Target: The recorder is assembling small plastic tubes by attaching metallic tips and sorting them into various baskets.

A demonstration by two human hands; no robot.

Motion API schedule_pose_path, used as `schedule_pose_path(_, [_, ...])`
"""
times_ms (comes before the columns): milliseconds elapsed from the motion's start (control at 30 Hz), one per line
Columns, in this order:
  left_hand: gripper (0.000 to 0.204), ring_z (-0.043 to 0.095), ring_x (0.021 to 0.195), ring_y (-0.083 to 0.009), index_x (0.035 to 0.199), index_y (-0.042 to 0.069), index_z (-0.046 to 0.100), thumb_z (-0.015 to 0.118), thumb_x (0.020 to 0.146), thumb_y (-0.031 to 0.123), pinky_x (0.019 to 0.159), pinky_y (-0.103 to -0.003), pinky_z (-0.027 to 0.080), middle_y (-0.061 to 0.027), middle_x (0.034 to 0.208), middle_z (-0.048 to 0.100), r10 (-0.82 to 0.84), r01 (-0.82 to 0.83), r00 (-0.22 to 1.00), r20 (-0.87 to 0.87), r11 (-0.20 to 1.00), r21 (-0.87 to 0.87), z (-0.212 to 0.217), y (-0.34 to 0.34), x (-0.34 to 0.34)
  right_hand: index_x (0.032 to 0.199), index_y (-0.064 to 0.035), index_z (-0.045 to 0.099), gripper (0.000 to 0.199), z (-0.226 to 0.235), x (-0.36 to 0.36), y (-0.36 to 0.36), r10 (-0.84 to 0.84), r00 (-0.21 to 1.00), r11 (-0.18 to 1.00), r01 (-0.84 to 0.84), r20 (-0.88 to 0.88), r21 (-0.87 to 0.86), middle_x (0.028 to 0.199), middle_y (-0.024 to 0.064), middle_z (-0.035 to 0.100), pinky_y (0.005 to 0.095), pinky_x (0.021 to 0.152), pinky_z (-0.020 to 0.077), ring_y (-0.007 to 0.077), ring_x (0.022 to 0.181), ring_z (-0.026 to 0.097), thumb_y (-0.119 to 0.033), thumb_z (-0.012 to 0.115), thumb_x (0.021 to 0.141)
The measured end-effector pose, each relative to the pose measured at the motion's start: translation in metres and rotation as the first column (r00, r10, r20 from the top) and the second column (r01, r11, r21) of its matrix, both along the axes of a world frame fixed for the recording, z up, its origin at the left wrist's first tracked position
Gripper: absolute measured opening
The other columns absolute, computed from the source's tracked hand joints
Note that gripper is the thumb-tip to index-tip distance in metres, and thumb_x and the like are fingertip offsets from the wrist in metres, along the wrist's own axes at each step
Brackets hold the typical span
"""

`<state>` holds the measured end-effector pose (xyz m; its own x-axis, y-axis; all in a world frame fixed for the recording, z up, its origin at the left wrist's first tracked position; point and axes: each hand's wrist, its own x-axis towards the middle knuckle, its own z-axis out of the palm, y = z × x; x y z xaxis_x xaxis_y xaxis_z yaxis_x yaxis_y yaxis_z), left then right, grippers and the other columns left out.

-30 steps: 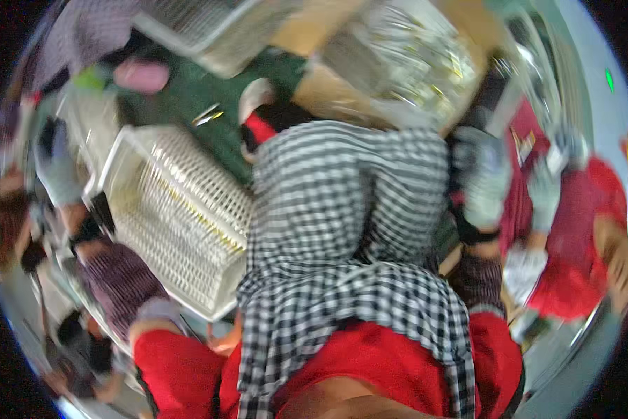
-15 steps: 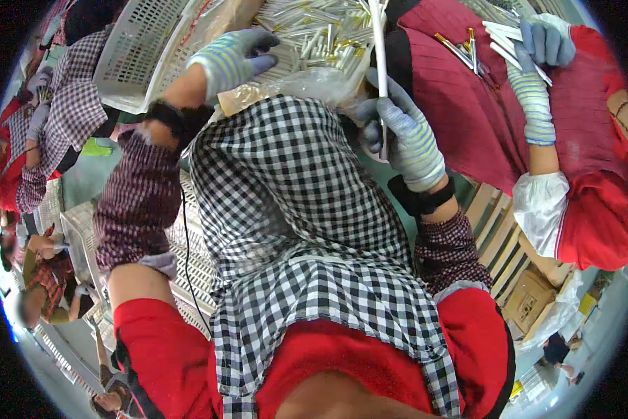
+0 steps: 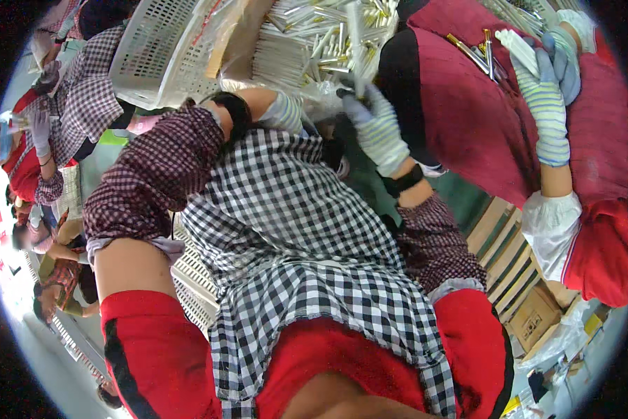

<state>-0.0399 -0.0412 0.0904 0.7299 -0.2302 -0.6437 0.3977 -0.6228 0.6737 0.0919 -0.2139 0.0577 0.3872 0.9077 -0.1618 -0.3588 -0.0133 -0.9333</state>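
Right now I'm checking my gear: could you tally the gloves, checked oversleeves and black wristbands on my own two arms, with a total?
Gloves: 2, the left one partly hidden
Checked oversleeves: 2
Black wristbands: 2
Total: 6
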Motion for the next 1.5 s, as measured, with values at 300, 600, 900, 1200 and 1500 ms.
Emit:
schedule_pose_path(300, [0.031, 0.060, 0.084, -0.0213, 0.103, 0.000, 0.061, 0.061, 0.080, 0.021, 0.080, -0.032, 0.047, -0.0138, 0.101, 0.064, 0.442, -0.478, 0.876, 0.191, 0.753, 0.451, -0.013, 0.052, 0.054, 0.105, 0.0004, 0.061, 0.023, -0.015, 0.000, -0.026, -0.131, 0.991, 0.957, 0.129, 0.011, -0.260, 0.097, 0.0068, 0.064, 0.0256, 0.082, 0.0457, 0.0128, 0.089, 0.058, -0.008, 0.057, 0.084])
schedule_pose_path(600, [0.033, 0.062, 0.084, -0.0287, 0.102, 0.003, 0.064, 0.064, 0.075, 0.021, 0.076, -0.039, 0.048, -0.0160, 0.099, 0.065, 0.311, -0.271, 0.950, -0.025, 0.861, 0.431, -0.166, 0.087, 0.039, 0.112, 0.0001, 0.057, 0.029, 0.015, -0.018, 0.022, -0.181, 0.979, 0.926, 0.137, -0.094, -0.352, 0.084, 0.0048, 0.064, 0.0200, 0.054, 0.0434, 0.0065, 0.062, 0.055, -0.009, 0.061, 0.084])
schedule_pose_path(900, [0.019, 0.055, 0.067, -0.0085, 0.091, 0.004, 0.058, 0.068, 0.081, 0.017, 0.059, -0.022, 0.046, 0.0004, 0.073, 0.057, 0.933, -0.812, 0.333, 0.139, 0.359, -0.460, 0.063, 0.028, 0.043, 0.116, 0.0009, 0.053, 0.044, 0.039, -0.008, 0.056, -0.193, 0.950, 0.978, 0.164, -0.246, -0.132, 0.100, 0.0080, 0.060, 0.0289, 0.075, 0.0511, 0.0144, 0.086, 0.060, -0.036, 0.055, 0.090])
schedule_pose_path(1200, [0.030, 0.058, 0.084, -0.0104, 0.103, 0.005, 0.060, 0.051, 0.093, 0.031, 0.070, -0.023, 0.045, -0.0027, 0.092, 0.064, 0.915, -0.649, -0.011, 0.403, 0.300, -0.699, 0.128, -0.023, -0.043, 0.096, -0.0025, 0.055, 0.023, 0.128, -0.030, 0.035, -0.419, 0.904, 0.854, 0.358, 0.091, 0.378, 0.071, 0.0042, 0.058, 0.0266, 0.057, 0.0471, 0.0150, 0.064, 0.057, -0.024, 0.057, 0.090])
schedule_pose_path(1500, [0.015, 0.050, 0.066, -0.0193, 0.105, 0.005, 0.051, 0.049, 0.091, 0.012, 0.085, -0.048, 0.047, -0.0024, 0.065, 0.046, 0.923, 0.449, -0.104, -0.370, -0.289, -0.846, 0.139, -0.066, -0.114, 0.101, -0.0025, 0.064, 0.024, 0.148, -0.081, -0.003, -0.340, 0.472, 0.905, -0.072, 0.814, 0.419, 0.089, 0.0085, 0.064, 0.0295, 0.072, 0.0471, 0.0189, 0.078, 0.059, -0.011, 0.069, 0.079])
